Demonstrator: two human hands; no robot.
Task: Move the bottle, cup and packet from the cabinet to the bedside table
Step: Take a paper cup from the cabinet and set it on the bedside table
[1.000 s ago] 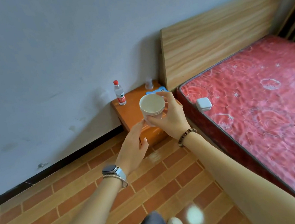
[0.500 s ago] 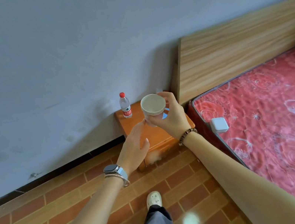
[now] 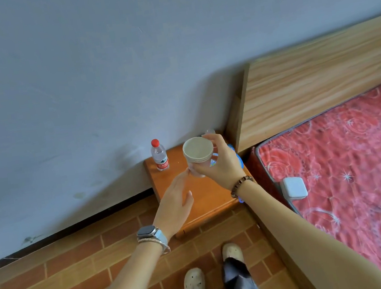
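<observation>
My right hand grips a white paper cup by its side and holds it upright above the orange bedside table. With fingers straight, my left hand reaches up so that its fingertips touch the cup's base. A clear water bottle with a red cap stands at the table's back left corner. A blue packet lies on the table, mostly hidden behind my right hand. The top of a small clear item shows behind the cup by the wall.
The wooden headboard and a bed with a red patterned mattress stand right of the table. A small white box lies at the mattress edge. The grey wall is behind. My feet are on a brick-pattern floor.
I have stepped closer, so the bedside table sits nearer and lower in view. The cup stays in my right hand, with my left fingertips under it.
</observation>
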